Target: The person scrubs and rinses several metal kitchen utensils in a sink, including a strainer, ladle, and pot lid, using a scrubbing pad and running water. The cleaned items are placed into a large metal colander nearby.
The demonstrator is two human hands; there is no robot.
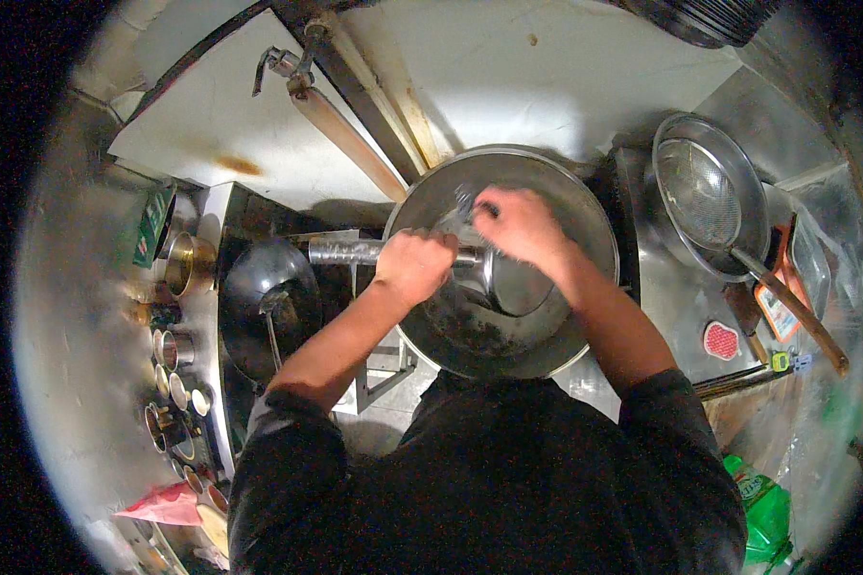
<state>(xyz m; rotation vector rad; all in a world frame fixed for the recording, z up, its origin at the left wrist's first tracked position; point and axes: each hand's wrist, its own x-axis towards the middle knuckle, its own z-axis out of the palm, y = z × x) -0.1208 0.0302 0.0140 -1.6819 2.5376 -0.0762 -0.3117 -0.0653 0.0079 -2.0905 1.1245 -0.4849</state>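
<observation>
My left hand (418, 264) is closed around the thick metal handle (345, 251) of a metal pot (521, 287). The pot lies tilted inside a large round metal basin (467, 341) in front of me. Over the pot's far side, my right hand (521, 219) is curled around a small dark-and-silver item (464, 201), too blurred to name. That hand and forearm cover part of the pot's rim. Above the basin's far left edge ends the long spout (352, 144) of a lever tap (284, 63).
At left sits a dark wok (270, 269) with a ladle (272, 323) in it, beside several seasoning containers (180, 392). On the right counter, a wooden-handled mesh strainer (705, 194) rests in a metal bowl (665, 133), near a red-and-white pad (720, 340). A green plastic bottle (766, 514) stands lower right.
</observation>
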